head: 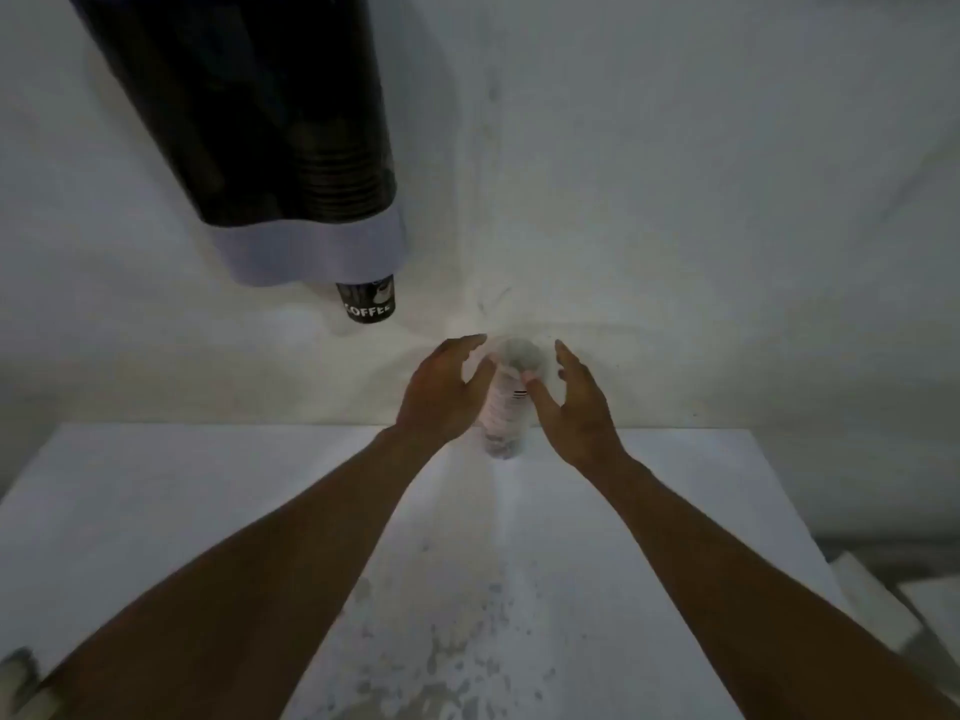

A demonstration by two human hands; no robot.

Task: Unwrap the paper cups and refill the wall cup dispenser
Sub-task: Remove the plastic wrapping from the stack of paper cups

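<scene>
Both hands, left hand (441, 392) and right hand (571, 402), spread beside the wrapped cup stack (506, 402), not yet gripping; better steady it low before tearing the wrap

A wrapped stack of cups (503, 402) stands upright at the far edge of the white table (156, 511), close to the wall. The left hand (441, 394) and the right hand (574, 407) are on either side of the stack, fingers straight and spread, the right thumb touching the wrapper. Up and left of the stack hangs the dark wall dispenser (244, 122), with a black cup marked COFFEE (368, 302) showing at its bottom.
</scene>
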